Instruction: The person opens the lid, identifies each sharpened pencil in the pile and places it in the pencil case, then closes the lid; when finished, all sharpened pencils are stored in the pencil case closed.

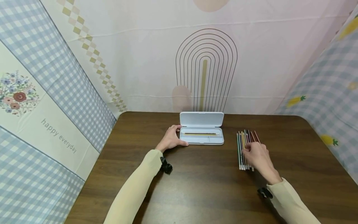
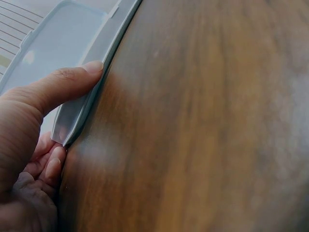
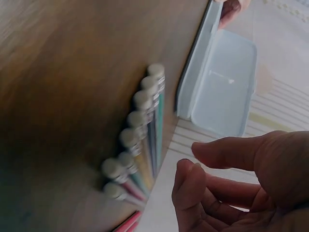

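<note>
A pale blue pencil case (image 1: 201, 144) lies with its lid (image 1: 201, 119) raised at the back of the table. A few pencils (image 1: 199, 134) lie lengthwise inside it. My left hand (image 1: 170, 138) grips the case's left end, its thumb (image 2: 72, 84) along the front edge and the fingers around the end. To the right, several coloured pencils (image 1: 241, 152) with white eraser ends lie side by side. Over this row hovers my right hand (image 1: 257, 155), with fingers bent. Its thumb and index fingertip are slightly apart in the right wrist view, and nothing shows between them.
The brown wooden table (image 1: 207, 186) ends just behind the case at a patterned cloth backdrop (image 1: 151, 62). Checked cloths hang at the left and right sides. Two reddish pencils (image 1: 255, 136) lie slanted at the right of the row. A black wrist camera (image 1: 166, 166) sits on the left sleeve.
</note>
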Demonstrator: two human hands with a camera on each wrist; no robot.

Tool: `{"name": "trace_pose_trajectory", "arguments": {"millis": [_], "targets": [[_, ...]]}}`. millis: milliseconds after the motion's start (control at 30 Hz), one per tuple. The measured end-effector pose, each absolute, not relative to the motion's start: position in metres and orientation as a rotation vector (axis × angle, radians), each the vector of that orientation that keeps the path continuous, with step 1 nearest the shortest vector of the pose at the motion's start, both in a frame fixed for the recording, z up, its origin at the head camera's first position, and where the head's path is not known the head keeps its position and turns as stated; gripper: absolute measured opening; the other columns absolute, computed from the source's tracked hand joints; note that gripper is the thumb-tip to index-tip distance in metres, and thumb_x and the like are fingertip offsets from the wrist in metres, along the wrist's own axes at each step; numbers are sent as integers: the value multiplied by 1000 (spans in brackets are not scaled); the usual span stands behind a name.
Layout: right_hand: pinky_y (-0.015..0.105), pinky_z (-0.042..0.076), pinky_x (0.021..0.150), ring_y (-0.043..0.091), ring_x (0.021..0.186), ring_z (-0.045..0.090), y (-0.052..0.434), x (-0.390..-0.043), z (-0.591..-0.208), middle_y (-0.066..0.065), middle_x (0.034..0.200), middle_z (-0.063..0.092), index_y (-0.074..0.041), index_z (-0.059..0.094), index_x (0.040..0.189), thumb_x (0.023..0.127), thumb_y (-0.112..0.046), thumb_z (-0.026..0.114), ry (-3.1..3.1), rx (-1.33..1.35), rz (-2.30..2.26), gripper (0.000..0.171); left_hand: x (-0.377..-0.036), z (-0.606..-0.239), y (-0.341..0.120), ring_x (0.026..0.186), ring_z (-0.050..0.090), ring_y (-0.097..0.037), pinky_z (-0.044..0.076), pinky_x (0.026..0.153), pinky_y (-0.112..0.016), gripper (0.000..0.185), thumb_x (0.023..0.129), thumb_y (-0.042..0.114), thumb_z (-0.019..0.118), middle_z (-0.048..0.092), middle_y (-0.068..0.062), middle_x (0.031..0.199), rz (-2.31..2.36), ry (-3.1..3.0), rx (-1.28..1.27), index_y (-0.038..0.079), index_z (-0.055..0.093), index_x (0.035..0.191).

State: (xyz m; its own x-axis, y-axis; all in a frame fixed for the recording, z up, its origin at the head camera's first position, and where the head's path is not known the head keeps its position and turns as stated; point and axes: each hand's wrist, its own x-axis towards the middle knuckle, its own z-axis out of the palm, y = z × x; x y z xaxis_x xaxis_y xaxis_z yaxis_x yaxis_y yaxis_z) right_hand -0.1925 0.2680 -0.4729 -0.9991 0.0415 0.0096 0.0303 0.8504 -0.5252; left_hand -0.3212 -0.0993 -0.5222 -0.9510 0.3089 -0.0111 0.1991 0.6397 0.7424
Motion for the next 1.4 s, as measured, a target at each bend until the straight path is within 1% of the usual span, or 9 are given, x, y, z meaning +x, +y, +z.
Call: {"name": "trace_pose_trajectory", "arguments": {"millis": [67, 200, 267, 367, 667, 867, 933, 1133, 1400], "targets": [[31, 40, 56, 20, 63, 55, 272, -193, -474, 8, 72, 65, -1, 74, 87, 101, -10, 62, -3028, -84, 827, 20, -321, -522, -100, 139, 55, -34, 46, 122, -49, 97, 75, 31, 100, 61, -20, 146, 1204, 2719, 421, 2, 53, 155], [32, 44, 56, 22, 65, 59, 278, -195, -478, 15, 81, 69, 1, 75, 89, 101, -9, 61, -3073, -133, 831, 21, -322, -523, -100, 139, 54, -35, 46, 123, -50, 97, 76, 30, 100, 60, -20, 147, 1202, 2718, 418, 3, 53, 156], [33, 46, 54, 22, 64, 59, 280, -196, -480, 16, 82, 68, 3, 75, 90, 101, -7, 60, -3090, -165, 854, 20, -322, -524, -100, 140, 54, -35, 46, 123, -50, 97, 76, 30, 100, 60, -20, 146, 1200, 2719, 417, 3, 53, 156], [33, 45, 53, 22, 63, 58, 284, -197, -482, 16, 80, 63, 1, 71, 85, 99, -5, 58, -3103, -194, 856, 20, -322, -524, -100, 140, 54, -34, 46, 123, -49, 98, 75, 30, 101, 60, -20, 147, 1206, 2715, 413, 3, 53, 156], [34, 45, 54, 25, 65, 57, 288, -197, -485, 17, 79, 63, -3, 67, 73, 95, -3, 60, -3087, -179, 820, 24, -322, -524, -100, 140, 54, -35, 47, 122, -50, 97, 75, 30, 101, 61, -20, 146, 1204, 2719, 421, 2, 53, 155], [35, 47, 54, 27, 66, 60, 291, -197, -482, 22, 86, 67, 3, 73, 86, 95, -4, 61, -3072, -218, 809, 17, -322, -522, -100, 140, 54, -34, 46, 123, -49, 98, 75, 31, 100, 60, -20, 147, 1209, 2716, 422, 2, 53, 156], [35, 46, 53, 27, 65, 59, 292, -196, -482, 22, 84, 65, 3, 72, 85, 95, -3, 60, -3069, -217, 800, 17, -322, -522, -99, 140, 54, -34, 46, 123, -49, 98, 75, 31, 100, 60, -19, 147, 1208, 2718, 419, 2, 53, 156], [34, 42, 53, 25, 62, 55, 295, -194, -485, 14, 74, 59, -6, 61, 67, 93, -4, 61, -3080, -181, 760, 26, -322, -522, -99, 140, 54, -34, 46, 123, -49, 98, 75, 31, 101, 61, -19, 146, 1206, 2717, 417, 3, 53, 156], [34, 41, 54, 25, 62, 54, 296, -195, -485, 11, 70, 57, -5, 59, 69, 95, -5, 63, -3127, -186, 697, 26, -322, -522, -99, 139, 54, -33, 46, 122, -49, 97, 75, 31, 100, 60, -19, 147, 1202, 2720, 422, 3, 53, 156]]}}
